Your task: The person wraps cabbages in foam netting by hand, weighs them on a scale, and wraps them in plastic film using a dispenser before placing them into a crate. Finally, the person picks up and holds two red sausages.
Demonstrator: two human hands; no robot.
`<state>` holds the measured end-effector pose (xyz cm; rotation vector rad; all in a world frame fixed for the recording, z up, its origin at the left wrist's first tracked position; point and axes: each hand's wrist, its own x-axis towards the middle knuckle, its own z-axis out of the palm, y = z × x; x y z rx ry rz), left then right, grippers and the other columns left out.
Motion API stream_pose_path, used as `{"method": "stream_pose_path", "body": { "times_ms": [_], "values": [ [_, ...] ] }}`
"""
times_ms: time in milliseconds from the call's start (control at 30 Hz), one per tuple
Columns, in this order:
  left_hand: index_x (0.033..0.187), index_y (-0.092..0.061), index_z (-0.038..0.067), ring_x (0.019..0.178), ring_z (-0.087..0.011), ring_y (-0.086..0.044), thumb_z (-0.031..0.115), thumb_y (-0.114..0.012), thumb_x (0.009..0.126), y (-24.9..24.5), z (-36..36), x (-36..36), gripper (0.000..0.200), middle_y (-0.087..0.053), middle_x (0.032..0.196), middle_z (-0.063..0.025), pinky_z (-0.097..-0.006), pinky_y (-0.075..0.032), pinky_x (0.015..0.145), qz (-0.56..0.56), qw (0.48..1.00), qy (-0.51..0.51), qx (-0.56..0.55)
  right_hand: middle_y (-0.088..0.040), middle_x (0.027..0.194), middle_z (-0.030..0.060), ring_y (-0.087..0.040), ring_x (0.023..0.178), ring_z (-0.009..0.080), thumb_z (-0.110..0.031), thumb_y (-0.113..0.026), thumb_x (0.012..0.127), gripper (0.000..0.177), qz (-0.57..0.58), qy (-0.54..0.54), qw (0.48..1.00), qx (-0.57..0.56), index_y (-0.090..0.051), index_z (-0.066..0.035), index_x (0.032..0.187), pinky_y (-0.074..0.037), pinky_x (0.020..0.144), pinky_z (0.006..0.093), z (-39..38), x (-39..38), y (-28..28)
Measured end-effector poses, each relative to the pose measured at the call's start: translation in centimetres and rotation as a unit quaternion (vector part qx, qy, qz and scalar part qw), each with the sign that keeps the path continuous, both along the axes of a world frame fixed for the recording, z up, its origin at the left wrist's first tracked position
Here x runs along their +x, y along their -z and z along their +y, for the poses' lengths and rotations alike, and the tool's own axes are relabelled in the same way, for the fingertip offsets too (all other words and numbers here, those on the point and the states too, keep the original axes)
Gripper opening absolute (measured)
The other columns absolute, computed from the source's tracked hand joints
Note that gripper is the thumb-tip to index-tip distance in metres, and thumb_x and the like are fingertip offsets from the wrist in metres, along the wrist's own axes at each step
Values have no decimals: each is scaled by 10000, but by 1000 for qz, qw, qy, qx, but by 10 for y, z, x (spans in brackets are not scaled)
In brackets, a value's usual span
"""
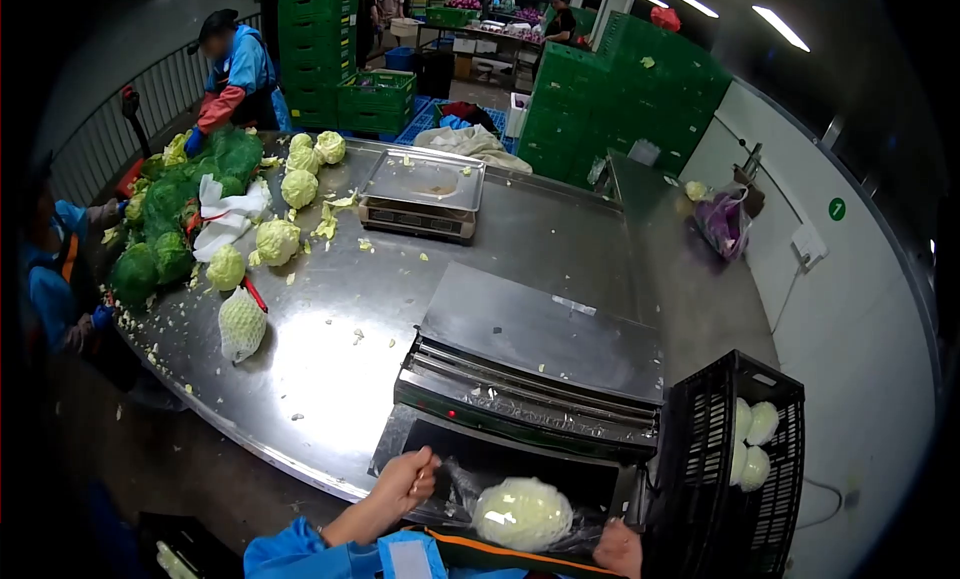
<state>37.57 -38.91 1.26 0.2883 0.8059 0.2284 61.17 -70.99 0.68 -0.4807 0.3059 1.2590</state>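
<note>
A pale green cabbage (pixel 522 513) lies on clear plastic film at the front of a wrapping machine (pixel 535 389). To its left, my left hand (pixel 408 479) is closed on the film's edge, its fingers pinched together. My right hand (pixel 619 549) is at the cabbage's right, closed by the other end of the film; what it grips is too small to make out. Behind the hands are the machine's rollers and its flat metal plate (pixel 545 329). The film between the hands looks crumpled beside the cabbage.
A black crate (pixel 690 469) with several wrapped cabbages stands at the right. A scale (pixel 420 194) sits on the steel table (pixel 330 379). Loose cabbages (pixel 277 242), one netted cabbage (pixel 242 325) and green net bags (pixel 170 204) lie at the left, near two co-workers.
</note>
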Motion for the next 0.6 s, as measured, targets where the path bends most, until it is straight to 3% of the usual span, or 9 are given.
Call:
{"method": "stream_pose_path", "body": {
  "times_ms": [67,133,200,233,300,400,467,500,600],
  "values": [
    [792,-520,16,392,-76,-374,295,-442,941,52,-20,-29,325,-405,511,6,-209,-263,321,149,988,-19,-45,-570,703,36,-534,544,177,-423,-418,908,348,-220,-54,954,-196,-525,-103,994,-447,474,264,10,-41,-5],
    [815,-612,38,517,-95,-480,375,-444,925,74,-51,-46,393,-509,590,-13,-236,-392,469,233,925,210,213,-571,730,35,-537,571,180,-441,-416,900,366,-317,-114,908,-248,-525,-108,1006,-451,485,269,33,-73,-2],
    [917,-637,45,705,-163,-576,388,-452,913,92,-93,-24,390,-618,760,-86,-320,-468,686,233,886,285,281,-573,756,34,-540,597,183,-460,-415,891,384,-370,-129,882,-260,-525,-114,1017,-455,496,273,57,-85,2],
    [1002,-617,11,770,-192,-594,386,-448,913,73,-89,-2,420,-635,820,-108,-347,-464,750,202,777,413,429,-574,770,34,-542,611,184,-469,-414,887,393,-385,-125,876,-261,-525,-117,1023,-457,501,276,63,-83,3],
    [1111,-573,3,928,-141,-588,263,-515,905,81,-101,19,337,-642,939,-86,-280,-456,804,104,878,369,287,-575,796,33,-545,637,186,-488,-413,879,412,-405,-108,869,-263,-525,-123,1034,-461,512,280,71,-74,-3],
    [1123,-560,9,920,-127,-581,205,-542,900,62,-105,33,298,-627,1001,-63,-255,-450,827,-37,950,244,193,-577,836,33,-549,677,190,-516,-410,866,441,-407,-72,873,-259,-525,-132,1052,-467,528,287,69,-59,-6],
    [1119,-551,7,926,-132,-561,198,-545,903,24,-95,60,288,-585,1042,-57,-268,-440,852,-141,918,227,292,-579,863,32,-552,704,193,-534,-409,858,461,-387,-34,886,-255,-525,-138,1063,-472,539,292,68,-52,-7],
    [1077,-549,-1,969,-134,-530,202,-516,919,27,-95,79,259,-545,1051,-67,-285,-427,876,-199,833,176,485,-580,876,32,-554,717,194,-544,-408,853,472,-371,-12,893,-253,-525,-141,1069,-474,544,294,70,-46,-8],
    [1134,-479,31,1048,-136,-478,249,-409,962,-47,-89,112,286,-498,1109,-72,-289,-388,911,-280,936,214,-6,-582,916,31,-558,757,198,-572,-406,841,502,-307,51,925,-219,-525,-150,1086,-480,561,301,61,-30,-21]
  ]
}}
